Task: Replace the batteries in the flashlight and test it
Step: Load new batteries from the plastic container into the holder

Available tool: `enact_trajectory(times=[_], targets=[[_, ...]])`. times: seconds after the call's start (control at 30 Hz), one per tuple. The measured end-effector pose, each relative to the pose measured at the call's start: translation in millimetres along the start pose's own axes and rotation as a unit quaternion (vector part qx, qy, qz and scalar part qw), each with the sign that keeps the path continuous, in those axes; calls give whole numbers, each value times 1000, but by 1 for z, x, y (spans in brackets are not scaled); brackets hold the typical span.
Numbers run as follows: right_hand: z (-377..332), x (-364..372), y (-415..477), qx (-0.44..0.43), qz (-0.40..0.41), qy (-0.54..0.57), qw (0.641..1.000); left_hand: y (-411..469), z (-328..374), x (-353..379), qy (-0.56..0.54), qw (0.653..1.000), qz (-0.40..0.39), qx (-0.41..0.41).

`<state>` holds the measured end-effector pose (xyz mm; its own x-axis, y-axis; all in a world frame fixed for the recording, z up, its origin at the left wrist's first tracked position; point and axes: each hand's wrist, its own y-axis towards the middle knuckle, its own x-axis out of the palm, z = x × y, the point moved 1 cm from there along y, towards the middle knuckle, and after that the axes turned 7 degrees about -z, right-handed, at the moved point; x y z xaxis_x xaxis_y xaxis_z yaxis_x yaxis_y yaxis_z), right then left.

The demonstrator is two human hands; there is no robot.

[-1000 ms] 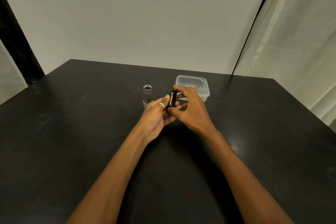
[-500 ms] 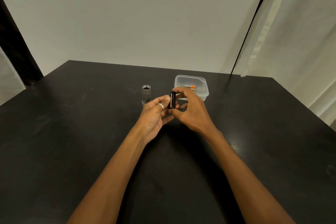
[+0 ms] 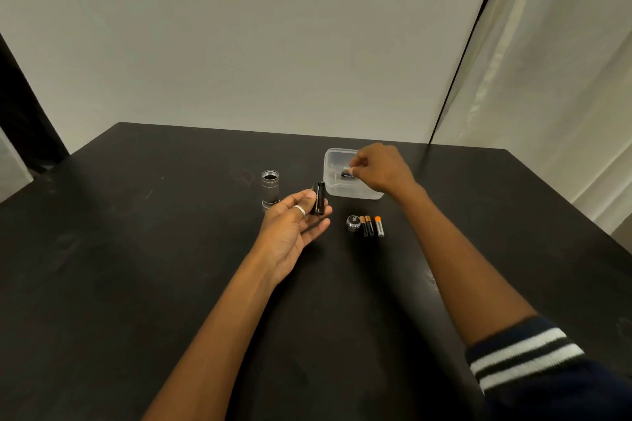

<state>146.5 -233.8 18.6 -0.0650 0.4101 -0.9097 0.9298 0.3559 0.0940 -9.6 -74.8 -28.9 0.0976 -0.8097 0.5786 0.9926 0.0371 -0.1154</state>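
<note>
1. Table (image 3: 136, 284): left half & near strip bare, wide room to pass.
2. Flashlight tube (image 3: 270, 189) stands upright just left of left hand (image 3: 294, 232); blocks that side.
3. Cap (image 3: 353, 223) & three batteries (image 3: 371, 225) lie btwn the hands, tight gap.
4. Plastic box (image 3: 342, 190) far-center, right hand (image 3: 379, 167) over it.
5. Far-right table open.

Black table against a pale wall.
Matte dark tabletop (image 3: 136, 249), faintly scuffed. Plain off-white wall (image 3: 273, 44) behind; cream curtain (image 3: 564, 79) hangs at right; dark vertical strip (image 3: 20, 106) at left edge.
</note>
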Motion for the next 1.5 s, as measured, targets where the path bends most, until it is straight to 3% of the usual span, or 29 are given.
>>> enact_trajectory(times=[0.27, 0.5, 0.7, 0.83, 0.93, 1.1, 1.5], targets=[[-4, 15, 42, 30, -74, -158, 984, 3, -2, -1, -12, 1000, 1, -4], [-10, 13, 49, 37, -97, -184, 977, 3, -2, -1, -13, 1000, 4, -7], [-18, 9, 42, 4, -69, -211, 975, 2, 0, -3, -17, 1000, 10, -10], [-29, -6, 25, -49, 55, -82, 994, 2, 0, -2, -22, 1000, 10, -10], [-45, -18, -7, -73, 133, 59, 987, 2, 1, -2, -21, 1000, 9, -8], [-57, -13, -70, -83, 127, 271, 951, 0, 2, -2, -23, 1000, 11, -2], [-58, 16, -100, -117, 64, 218, 967, 0, 1, -2, 3, 1000, 21, 4]])
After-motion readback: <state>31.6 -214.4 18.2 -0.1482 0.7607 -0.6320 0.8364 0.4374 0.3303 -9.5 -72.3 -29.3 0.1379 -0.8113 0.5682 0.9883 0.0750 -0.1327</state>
